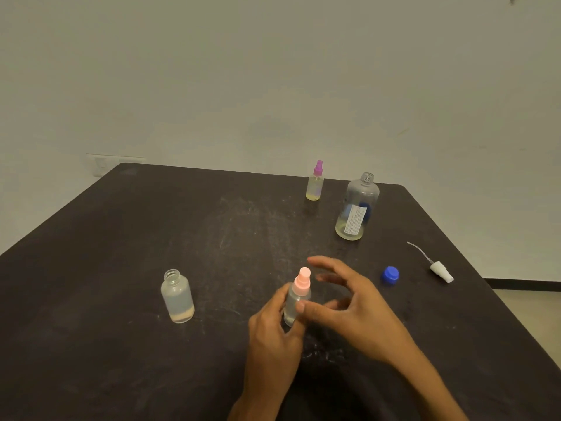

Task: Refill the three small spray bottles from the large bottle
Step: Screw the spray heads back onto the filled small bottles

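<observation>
My left hand [273, 329] grips a small clear spray bottle with a pink sprayer top [299, 294], upright near the table's front middle. My right hand [352, 302] hovers just right of it, fingers spread and loosely curved, thumb tip touching the bottle's side. A frosted small bottle [177, 296] stands uncapped at the left with a little liquid at the bottom. A small bottle with a purple sprayer [315, 182] stands at the back. The large clear bottle [356, 208] stands uncapped at the back right, holding a shallow layer of yellowish liquid.
A blue cap [390, 275] lies on the dark table [106, 268] right of my hands. A white sprayer head with its dip tube [440, 270] lies further right near the table's edge. A pale wall rises behind.
</observation>
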